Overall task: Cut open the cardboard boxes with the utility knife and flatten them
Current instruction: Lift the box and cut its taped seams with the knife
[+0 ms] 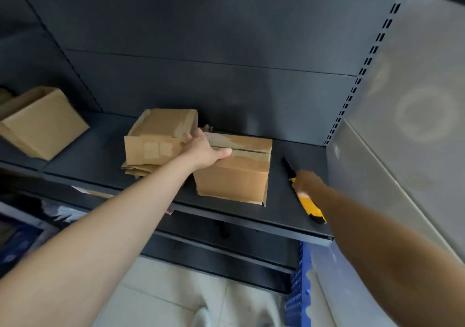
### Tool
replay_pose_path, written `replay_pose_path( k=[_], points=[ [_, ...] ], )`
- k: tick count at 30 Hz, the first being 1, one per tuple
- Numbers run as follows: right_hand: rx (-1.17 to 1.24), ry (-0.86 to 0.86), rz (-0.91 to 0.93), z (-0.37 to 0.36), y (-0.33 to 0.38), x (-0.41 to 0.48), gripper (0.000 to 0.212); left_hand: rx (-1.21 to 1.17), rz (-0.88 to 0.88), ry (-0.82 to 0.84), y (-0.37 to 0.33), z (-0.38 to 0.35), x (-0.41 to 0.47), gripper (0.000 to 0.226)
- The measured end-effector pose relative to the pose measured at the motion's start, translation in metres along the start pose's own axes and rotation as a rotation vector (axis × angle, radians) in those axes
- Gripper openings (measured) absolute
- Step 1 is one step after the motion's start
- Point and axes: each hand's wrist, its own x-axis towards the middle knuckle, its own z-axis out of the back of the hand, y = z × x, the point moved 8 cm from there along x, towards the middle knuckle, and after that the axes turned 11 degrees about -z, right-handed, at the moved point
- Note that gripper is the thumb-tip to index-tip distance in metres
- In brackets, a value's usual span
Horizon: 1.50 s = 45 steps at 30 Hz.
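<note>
A taped cardboard box [234, 175] stands on the dark shelf [95, 155]. My left hand [203, 150] rests on its top left corner, thumb lying along the taped seam, fingers reaching over the far edge towards a second box [156, 135]. That second box leans on a small stack of flattened cardboard [133, 171]. To the right of the taped box, a yellow and black utility knife [313, 207] lies on the shelf. My right hand [308, 180] is blurred and curls over its middle; the black tip pokes out beyond the fingers.
A third, open box [42, 125] sits tilted at the shelf's far left. A slotted upright [364, 69] and a grey panel [407, 130] close off the right side. A lower shelf, a blue crate [299, 289] and a tiled floor lie below.
</note>
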Motion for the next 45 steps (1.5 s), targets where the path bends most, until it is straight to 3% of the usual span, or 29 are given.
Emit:
replay_pose_path(
  k=[4,8,12,15,19,23,27,29,33,38,41,45],
  points=[
    [0.072,-0.008,-0.006,0.001,0.008,0.003,0.028,-0.126,0.039,-0.009,0.001,0.000,0.003,0.110],
    [0.230,0.002,0.008,0.021,0.012,0.011,0.049,-0.185,0.025,0.015,0.000,0.001,0.009,0.106],
    [0.500,-0.001,0.063,0.068,0.025,0.002,0.013,-0.215,-0.017,0.031,-0.006,0.003,0.015,0.097],
    [0.680,0.110,0.138,0.089,0.045,-0.013,0.009,-0.119,0.104,-0.033,-0.006,0.005,0.010,0.108],
    [0.830,0.337,0.225,0.091,0.073,-0.043,0.023,-0.266,0.211,-0.083,-0.008,-0.008,-0.003,0.118],
    [0.765,0.546,0.221,0.075,0.070,-0.061,0.026,-0.312,0.063,-0.057,-0.022,-0.010,-0.003,0.124],
    [0.829,0.730,0.190,0.060,0.054,-0.068,0.026,-0.170,-0.162,-0.096,-0.057,0.003,-0.007,0.123],
    [0.883,0.765,0.161,0.052,0.050,-0.071,0.026,-0.063,-0.212,-0.040,-0.073,-0.003,-0.004,0.119],
    [0.897,0.726,0.137,0.044,0.042,-0.073,0.029,0.274,-0.143,0.203,-0.069,-0.036,0.000,0.124],
    [0.927,0.565,0.050,0.052,0.027,-0.067,0.032,0.429,-0.170,0.266,-0.064,-0.044,-0.006,0.121],
    [0.971,0.409,0.020,0.057,0.032,-0.062,0.037,0.436,-0.277,0.294,-0.062,-0.042,-0.012,0.097],
    [0.908,0.428,0.015,0.037,0.059,-0.070,0.039,0.399,-0.406,0.178,-0.059,-0.035,-0.018,0.058]
  ],
)
